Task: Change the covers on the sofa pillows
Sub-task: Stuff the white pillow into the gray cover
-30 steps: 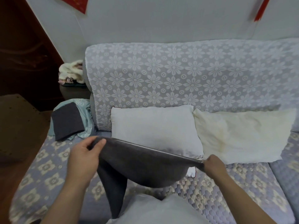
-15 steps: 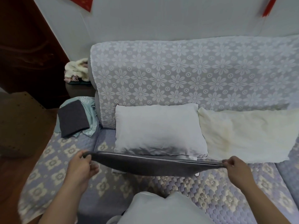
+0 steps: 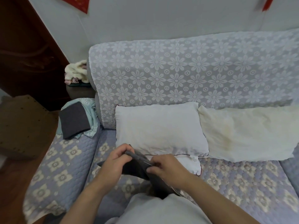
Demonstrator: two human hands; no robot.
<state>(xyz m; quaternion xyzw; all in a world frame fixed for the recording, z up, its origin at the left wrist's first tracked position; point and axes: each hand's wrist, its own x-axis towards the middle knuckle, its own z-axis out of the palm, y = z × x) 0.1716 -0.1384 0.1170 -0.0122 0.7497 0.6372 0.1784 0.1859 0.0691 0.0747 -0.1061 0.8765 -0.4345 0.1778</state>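
Gripping the dark cover (image 3: 139, 167) with my left hand (image 3: 115, 160) and right hand (image 3: 166, 167), both pinching its edge above the sofa (image 3: 72, 159).

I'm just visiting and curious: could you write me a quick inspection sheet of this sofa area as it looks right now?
Surface: sofa seat in a quilted floral cover.
Job's things: dark grey cover bunched between both hands; white pillow and cream pillow bare against the backrest; a pale pillow nearest the camera.
Clutter: folded dark cloth on teal fabric at the seat's left end; fluffy bundle behind.
Hands: left hand and right hand both grip the cover.
Cables: nothing seen.
Surroundings: pale wall, red hangings, dark wooden door.
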